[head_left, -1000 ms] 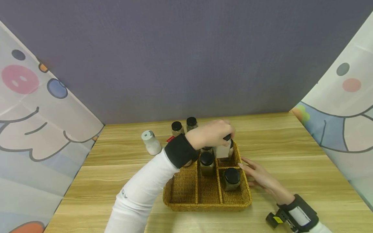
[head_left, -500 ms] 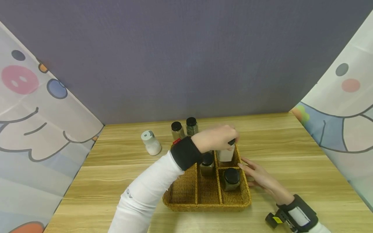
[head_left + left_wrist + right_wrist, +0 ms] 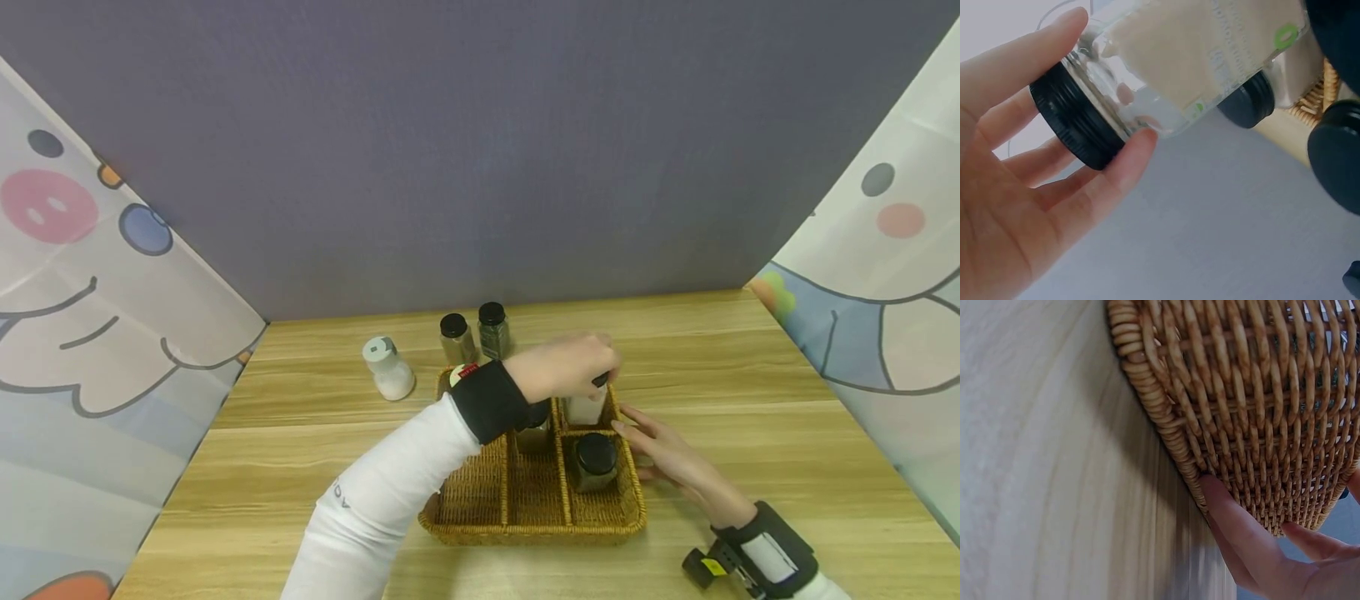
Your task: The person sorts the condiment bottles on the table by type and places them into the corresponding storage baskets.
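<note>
L hand grips a clear jar w/ black screw lid & cream-coloured contents, fingertips round lid & neck. Jar's tilted, at back R compt. of the brown woven wicker basket; can't tell if its base touches the floor there. R hand isn't gripping; its fairly straight fingers rest on the basket's outer R wall.

Squat dark jar w/ black lid sits in front R compt., just beside. Another black-lidded jar stands in mid. column, part hidden by L cuff.

On pale wood-grain table, behind basket: 2 small black-capped jars side by side; white-topped shaker bottle to their left, apart.
</note>
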Demonstrator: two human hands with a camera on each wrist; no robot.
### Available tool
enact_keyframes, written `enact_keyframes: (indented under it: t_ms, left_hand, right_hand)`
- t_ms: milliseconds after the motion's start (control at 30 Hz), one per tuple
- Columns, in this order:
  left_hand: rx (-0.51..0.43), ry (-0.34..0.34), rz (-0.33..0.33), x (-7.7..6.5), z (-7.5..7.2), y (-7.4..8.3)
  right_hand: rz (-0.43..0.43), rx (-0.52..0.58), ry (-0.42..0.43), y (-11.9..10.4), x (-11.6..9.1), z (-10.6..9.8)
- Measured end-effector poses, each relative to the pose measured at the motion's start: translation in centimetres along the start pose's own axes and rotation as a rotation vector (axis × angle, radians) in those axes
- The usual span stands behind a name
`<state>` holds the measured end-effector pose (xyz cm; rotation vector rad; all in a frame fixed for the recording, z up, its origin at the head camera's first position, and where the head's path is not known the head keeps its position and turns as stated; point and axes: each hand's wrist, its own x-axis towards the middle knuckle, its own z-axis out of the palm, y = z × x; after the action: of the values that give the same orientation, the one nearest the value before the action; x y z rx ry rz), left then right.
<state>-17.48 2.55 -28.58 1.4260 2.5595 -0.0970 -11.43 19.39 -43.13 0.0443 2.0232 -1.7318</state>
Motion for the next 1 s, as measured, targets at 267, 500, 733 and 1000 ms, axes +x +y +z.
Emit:
enact_keyframes:
  t_ms: [267, 500, 733, 1000]
  left_hand:
    - [-0.009, -0.024, 0.012, 0.5, 0.9, 0.0]
    - [-0.004, -0.058, 0.006, 0.9, 1.6, 0.2]
    - [-0.042, -0.102, -0.011, 1.2, 2.2, 0.2]
    - [-0.042, -0.12, -0.006, 1.3, 2.7, 0.1]
  right_hand:
    - [-0.004, -0.004, -0.001, 0.1, 0.0, 0.0]
    - [-0.004, 0.0, 0.006, 0.0, 0.0, 0.0]
    - [0.004, -0.004, 0.01, 0.0, -0.1, 0.1]
    - [0.008, -0.01, 0.007, -0.1, -0.1, 0.1]
